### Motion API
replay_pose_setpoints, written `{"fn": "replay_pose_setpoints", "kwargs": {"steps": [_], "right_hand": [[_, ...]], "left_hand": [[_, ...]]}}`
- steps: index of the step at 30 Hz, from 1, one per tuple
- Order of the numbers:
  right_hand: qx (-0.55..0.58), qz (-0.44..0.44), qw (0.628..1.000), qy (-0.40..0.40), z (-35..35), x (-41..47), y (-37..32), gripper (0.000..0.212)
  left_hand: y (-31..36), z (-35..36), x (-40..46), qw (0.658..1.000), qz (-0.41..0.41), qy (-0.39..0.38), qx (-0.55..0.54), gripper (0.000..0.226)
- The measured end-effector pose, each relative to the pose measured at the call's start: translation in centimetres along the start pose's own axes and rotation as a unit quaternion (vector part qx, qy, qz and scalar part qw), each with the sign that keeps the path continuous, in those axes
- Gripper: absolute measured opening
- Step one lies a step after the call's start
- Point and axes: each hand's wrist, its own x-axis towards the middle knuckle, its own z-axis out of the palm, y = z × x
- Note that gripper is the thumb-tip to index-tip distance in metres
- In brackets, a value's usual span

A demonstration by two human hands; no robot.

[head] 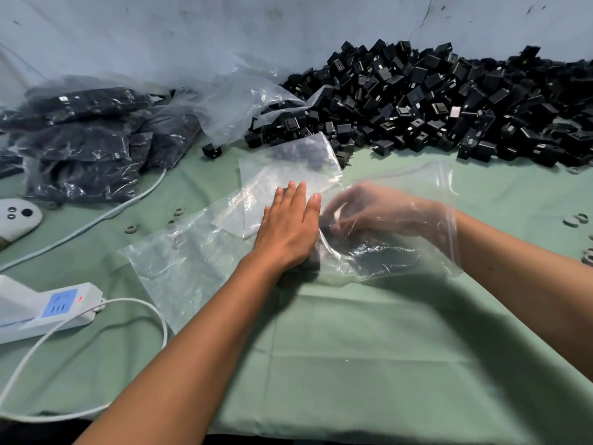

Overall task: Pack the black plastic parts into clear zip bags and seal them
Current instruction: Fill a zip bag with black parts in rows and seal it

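Note:
A big heap of black plastic parts (pixel 442 101) fills the back right of the green table. In the middle, my left hand (pixel 290 224) lies flat with straight fingers, pressing on empty clear zip bags (pixel 179 268) and on the edge of a dark part beneath it. My right hand (pixel 375 210) is inside a clear zip bag (pixel 385 255), blurred by motion, its fingers curled around dark parts there. Another empty clear bag (pixel 288 162) lies just behind my left hand.
Filled bags of black parts (pixel 80 139) are stacked at the back left. A white power strip (pixel 57 309) with its cable sits at the left edge, beside a white device (pixel 16 220). Small grey rings (pixel 574 220) are scattered on the green cloth (pixel 353 364).

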Motion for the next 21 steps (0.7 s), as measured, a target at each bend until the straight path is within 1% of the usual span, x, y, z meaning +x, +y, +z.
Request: {"fn": "replay_pose_setpoints", "kwargs": {"steps": [2,3,6,7,9,12,14,17,19,21], "right_hand": [[0.018,-0.009,1.0,-0.004,0.3,0.5,0.3,0.02],[0.033,-0.005,0.999,-0.017,0.4,0.7,0.5,0.026],[0.108,0.029,0.992,-0.06,0.7,1.1,1.6,0.041],[0.103,0.026,0.993,-0.058,0.7,1.2,1.9,0.045],[0.08,0.013,0.996,-0.049,0.8,1.5,2.3,0.05],[0.049,-0.024,0.997,-0.05,0.9,1.6,2.4,0.042],[0.036,-0.061,0.996,-0.06,1.2,1.3,2.1,0.039],[0.049,-0.103,0.99,-0.079,1.8,0.8,1.5,0.044],[0.053,-0.103,0.991,-0.065,2.1,0.5,1.0,0.048],[0.044,-0.081,0.995,-0.044,2.3,0.3,0.6,0.036]], "left_hand": [[0.3,-0.5,0.0,0.999,-0.002,-0.011,-0.041,0.064],[0.3,-0.8,0.1,0.998,-0.005,-0.013,-0.068,0.063],[-0.1,-2.1,0.1,0.978,-0.029,-0.001,-0.206,0.062],[-0.4,-2.5,0.1,0.969,-0.031,0.01,-0.244,0.062],[-1.1,-3.0,0.0,0.961,-0.019,0.047,-0.272,0.059],[-2.2,-3.1,-0.2,0.962,-0.006,0.092,-0.257,0.055],[-2.8,-2.6,-0.4,0.966,0.001,0.093,-0.242,0.057],[-2.8,-1.8,-0.8,0.972,0.007,0.08,-0.222,0.064],[-2.4,-1.4,-0.9,0.981,0.027,0.075,-0.178,0.065],[-2.1,-1.1,-0.7,0.993,0.057,0.061,-0.087,0.058]]}}
